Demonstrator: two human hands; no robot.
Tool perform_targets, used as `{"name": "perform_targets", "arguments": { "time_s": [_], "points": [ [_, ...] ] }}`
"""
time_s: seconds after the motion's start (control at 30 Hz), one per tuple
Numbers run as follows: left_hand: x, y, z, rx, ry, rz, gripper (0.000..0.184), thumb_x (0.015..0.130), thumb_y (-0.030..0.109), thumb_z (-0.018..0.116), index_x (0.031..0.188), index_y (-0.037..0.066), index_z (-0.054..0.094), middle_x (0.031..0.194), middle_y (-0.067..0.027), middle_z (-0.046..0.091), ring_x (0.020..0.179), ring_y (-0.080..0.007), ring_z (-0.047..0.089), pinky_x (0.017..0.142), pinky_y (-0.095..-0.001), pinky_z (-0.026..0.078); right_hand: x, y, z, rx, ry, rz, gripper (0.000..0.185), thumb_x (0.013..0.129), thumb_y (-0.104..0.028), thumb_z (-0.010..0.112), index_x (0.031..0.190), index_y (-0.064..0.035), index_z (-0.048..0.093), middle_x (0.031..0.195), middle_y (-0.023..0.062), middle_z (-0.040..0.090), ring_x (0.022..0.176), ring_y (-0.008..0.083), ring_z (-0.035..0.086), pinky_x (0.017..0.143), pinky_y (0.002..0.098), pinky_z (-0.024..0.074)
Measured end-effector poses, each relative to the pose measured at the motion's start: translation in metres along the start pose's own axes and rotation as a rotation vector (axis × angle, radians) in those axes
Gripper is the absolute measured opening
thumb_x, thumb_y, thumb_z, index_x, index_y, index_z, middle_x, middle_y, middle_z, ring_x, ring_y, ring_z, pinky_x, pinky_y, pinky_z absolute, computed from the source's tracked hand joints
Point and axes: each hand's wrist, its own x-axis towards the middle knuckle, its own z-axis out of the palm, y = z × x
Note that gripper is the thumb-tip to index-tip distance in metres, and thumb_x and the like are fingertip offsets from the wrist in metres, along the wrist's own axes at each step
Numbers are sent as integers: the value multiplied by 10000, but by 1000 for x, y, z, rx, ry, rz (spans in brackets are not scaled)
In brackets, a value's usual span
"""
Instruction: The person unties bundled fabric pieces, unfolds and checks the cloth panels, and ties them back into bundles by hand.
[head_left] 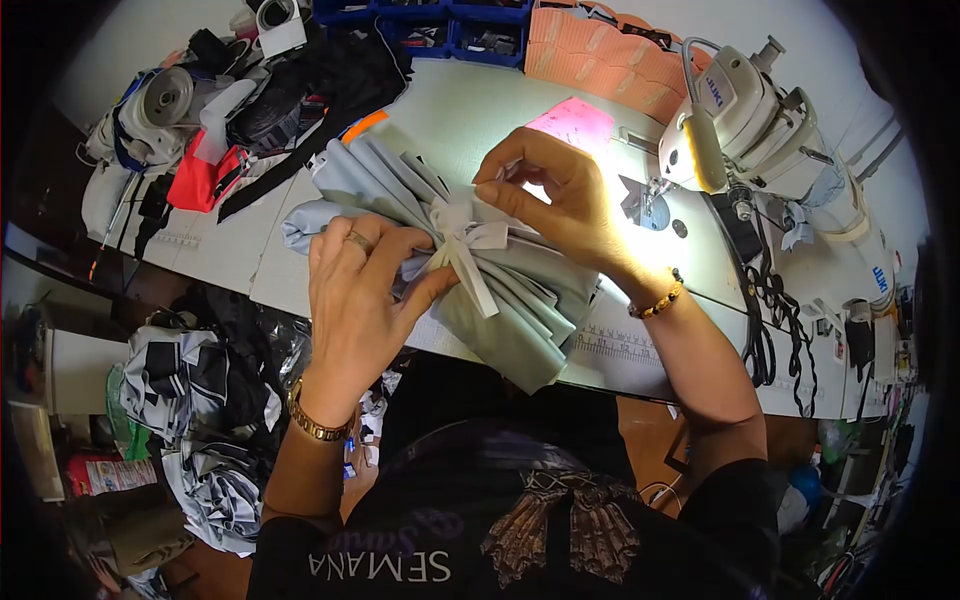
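Observation:
A bundle of pleated pale grey fabric pieces (530, 315) lies across the table in front of me, gathered at its middle. Around that gathered part goes a white fabric strip (480, 290), knotted, with its short ends hanging loose. My left hand (365, 270) grips the bundle at the left of the knot, thumb and fingers closed on the fabric by the strip. Just above the knot, my right hand (545, 190) is bent in a pinch, thumb and forefinger together. Whatever lies between those fingertips is too small to make out.
A white sewing machine (715, 110) with a lit lamp stands at the right. Black cords (765, 310) hang near it. Blue bins (485, 40) and a peach fabric organizer (600, 50) line the back. Black fabric (350, 75) and a red piece (200, 180) lie left; grey-black bundles (215, 490) sit below.

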Motion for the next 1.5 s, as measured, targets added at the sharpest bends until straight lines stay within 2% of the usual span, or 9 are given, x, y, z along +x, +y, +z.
{"name": "perform_targets", "arguments": {
  "time_s": [0.33, 0.5, 0.77, 0.97, 1.1, 1.17, 1.33, 1.43, 1.5],
  "points": [
    [-5, -2, 9, -88, -13, -85, 323, 739, 280, 783, 968, 101, 644, 864, -31, 538, 859, -228, 491, 758, -366, 347, 0, -12, 9, -214, -40, -13, 100, 819, -101, 725, 875, -42, 667, 827, 41, 636, 757, 137, 611, 696, 277, 496],
    [-15, -11, 12, -36, -50, -74, 292, 747, 248, 776, 972, 111, 651, 894, -32, 541, 859, -233, 490, 754, -365, 340, 10, -22, -15, 266, 201, -127, 129, 924, -120, 641, 982, -15, 596, 849, 24, 614, 757, 80, 563, 694, 232, 473],
    [-35, -15, 23, -139, 126, -12, 239, 710, 153, 766, 928, 115, 677, 890, -36, 553, 839, -242, 495, 764, -372, 342, 3, -16, -12, 730, 80, -166, 204, 1008, -156, 490, 1120, 13, 518, 1020, 133, 637, 808, 175, 611, 713, 309, 513],
    [-61, -11, 14, -235, 89, -6, 179, 669, 112, 769, 825, 123, 683, 895, -33, 574, 875, -258, 500, 803, -376, 373, 0, 2, -1, -414, -338, -196, 437, 920, -394, 592, 1142, -22, 648, 1061, 127, 655, 1074, 239, 565, 919, 389, 460],
    [-75, -12, 3, -270, -31, -5, 170, 675, 126, 776, 811, 117, 674, 899, -32, 577, 908, -261, 496, 809, -380, 391, 2, 3, -1, -764, -160, -196, 266, 823, -322, 708, 932, -80, 707, 859, 94, 624, 949, 245, 562, 833, 366, 453],
    [-80, -15, -3, -270, -89, -7, 161, 699, 129, 774, 830, 112, 682, 907, -43, 583, 901, -260, 513, 813, -382, 399, 7, 19, -12, -820, -19, -179, 111, 785, -155, 716, 848, -68, 691, 836, 77, 629, 813, 262, 583, 734, 369, 464],
    [-82, -24, -14, -286, 59, -75, 147, 754, 41, 736, 891, 53, 685, 936, -97, 600, 896, -265, 567, 769, -361, 451, 0, 0, 2, -539, 55, -226, 225, 787, -108, 720, 1008, -82, 682, 973, 107, 639, 924, 300, 614, 806, 381, 505],
    [-74, -32, -12, -252, 111, -92, 204, 766, -17, 703, 963, 8, 658, 998, -133, 583, 917, -300, 573, 764, -379, 482, -17, -27, 39, -479, -266, -55, 496, 828, -262, 712, 1270, -89, 565, 1273, 115, 560, 1172, 290, 547, 966, 402, 472],
    [-61, -37, -7, -232, 93, -77, 248, 768, -18, 699, 1008, 2, 642, 1035, -144, 568, 929, -318, 571, 790, -397, 481, -15, -3, 49, -672, -323, -283, 566, 845, -337, 685, 1336, -116, 510, 1367, 119, 494, 1241, 310, 501, 1009, 436, 445]
  ]
}}
